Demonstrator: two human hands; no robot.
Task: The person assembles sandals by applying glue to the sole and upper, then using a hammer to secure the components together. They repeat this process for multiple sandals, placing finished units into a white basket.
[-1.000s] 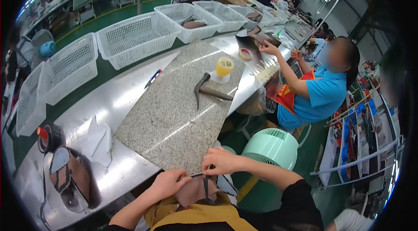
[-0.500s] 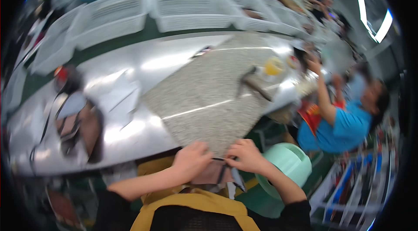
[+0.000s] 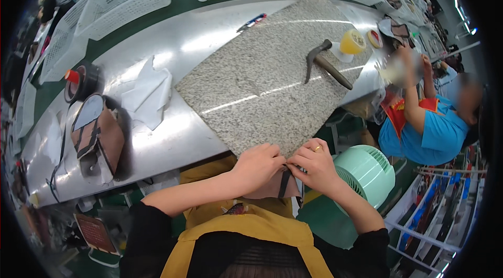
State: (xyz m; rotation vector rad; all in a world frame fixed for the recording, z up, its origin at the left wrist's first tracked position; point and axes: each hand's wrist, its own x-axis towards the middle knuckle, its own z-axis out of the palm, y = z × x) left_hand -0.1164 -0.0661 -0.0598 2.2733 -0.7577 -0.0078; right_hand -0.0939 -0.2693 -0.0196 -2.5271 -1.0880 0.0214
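Both hands meet at the near corner of a speckled grey stone slab [image 3: 246, 84]. My left hand [image 3: 260, 165] has its fingers bent and closed on the upper edge of a brown bag piece [image 3: 268, 189] with a dark strip. Beside it, my right hand [image 3: 315, 167], with a ring on one finger, pinches the same edge close to the dark strip. The piece hangs down in front of my mustard apron [image 3: 246, 233]. My fingers hide the exact spot they grip.
A hammer [image 3: 332, 72] and a jar of yellow stuff [image 3: 352, 42] are on the slab's right. To the left are a brown bag [image 3: 110, 139], white sheets [image 3: 149, 97] and a dark round container [image 3: 84, 83]. A mint-green fan [image 3: 372, 173] stands right, near a co-worker [image 3: 427, 134].
The view has tilted, so the table and white baskets sit higher in the picture and look sharper. Both hands remain together on the brown piece's edge.
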